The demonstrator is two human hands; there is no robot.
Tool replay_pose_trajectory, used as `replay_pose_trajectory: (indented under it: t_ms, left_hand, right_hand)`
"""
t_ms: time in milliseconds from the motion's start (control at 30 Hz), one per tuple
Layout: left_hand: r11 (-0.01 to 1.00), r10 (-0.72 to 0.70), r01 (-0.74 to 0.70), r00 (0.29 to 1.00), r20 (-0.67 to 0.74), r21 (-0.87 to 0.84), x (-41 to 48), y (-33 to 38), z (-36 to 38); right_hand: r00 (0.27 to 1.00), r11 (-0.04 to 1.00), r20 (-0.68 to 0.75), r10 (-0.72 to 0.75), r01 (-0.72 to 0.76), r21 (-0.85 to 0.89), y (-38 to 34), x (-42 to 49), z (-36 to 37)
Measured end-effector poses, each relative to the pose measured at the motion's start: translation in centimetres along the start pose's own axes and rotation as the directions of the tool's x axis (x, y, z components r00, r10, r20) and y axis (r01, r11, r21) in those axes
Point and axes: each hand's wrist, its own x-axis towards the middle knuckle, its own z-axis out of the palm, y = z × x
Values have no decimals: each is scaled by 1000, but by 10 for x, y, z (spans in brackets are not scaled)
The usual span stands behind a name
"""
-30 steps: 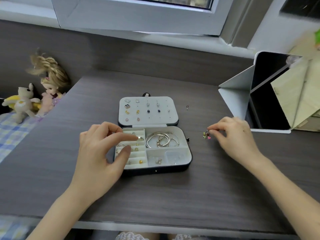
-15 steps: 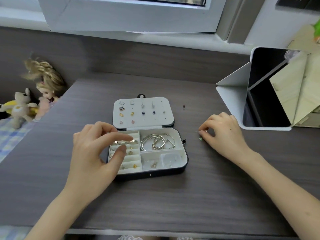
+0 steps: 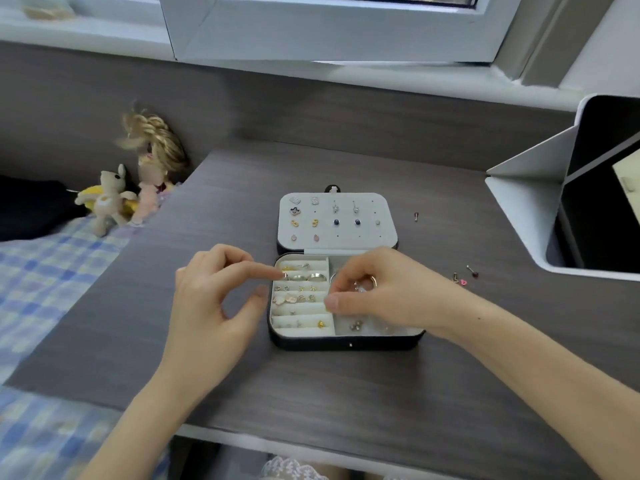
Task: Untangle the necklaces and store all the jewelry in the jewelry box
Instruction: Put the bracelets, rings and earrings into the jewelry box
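The open jewelry box (image 3: 346, 342) lies mid-table, its lid (image 3: 337, 220) flat behind it and studded with earrings. The left half of the tray holds rings (image 3: 317, 277) and small earrings in padded rows. My left hand (image 3: 214, 303) hovers at the box's left edge, its index fingertip touching a small ring (image 3: 284, 276), thumb apart. My right hand (image 3: 384, 292) is over the right compartment, fingers curled down round the silver bangles (image 3: 372, 281), which are mostly hidden. Loose studs (image 3: 462, 280) lie on the table right of the box.
One more stud (image 3: 416, 215) lies beside the lid. A white folding mirror stand (image 3: 526, 216) occupies the right edge. A doll (image 3: 152, 168) and a plush toy (image 3: 107, 199) sit at the left by a checked bedcover. An open window frame overhangs the back wall.
My right hand left the studs on the table and moved left onto the box's bangle compartment. My left hand stayed at the ring rows. The camera view shifted left.
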Motion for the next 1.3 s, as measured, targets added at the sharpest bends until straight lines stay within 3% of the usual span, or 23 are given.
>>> replay_pose_trajectory:
  t_ms: [267,400,500,633,700,767,833,900,967,1067,1300]
  left_hand:
    - [1000,-4,4,1000,-5,4,0,-2,-1]
    - [1000,-4,4,1000,-3,-16,2,-2,1]
    - [1000,3,-3,1000,-4,-26,4,0,1]
    - [1000,6,-6,1000,1,-31,6,2,3]
    - [999,14,-14,1000,11,-33,7,2,5]
    - [999,18,-17,1000,17,-44,8,3,8]
    - [998,16,-14,1000,17,-64,9,5,10]
    - [997,20,-18,1000,18,-71,9,5,13]
    - [997,20,-18,999,26,-81,9,7,15]
    - [997,33,-30,999,31,-78,11,9,19]
    - [993,110,-108,993,37,-55,24,34,30]
  right_hand:
    - [981,981,80,177,-170,-90,-9,19,3]
    - [991,958,71,112,-89,-274,-14,21,6]
    - [1000,919,-14,26,-29,-394,-13,22,9]
    - [999,930,-46,-2,-15,-368,-6,20,12]
    - [998,963,-59,-20,3,-270,-4,13,12]
    - [990,997,-139,-25,14,-77,3,1,3]
    - [944,1000,-329,7,-2,15,24,-13,-15]
    - [826,983,-564,27,-124,-134,56,-26,-34]
    - [724,916,-689,31,-297,-271,85,-35,-45]
    - [736,865,-671,84,-388,-317,112,-38,-45]
    - [756,882,-655,9,-314,-350,123,-31,-38]
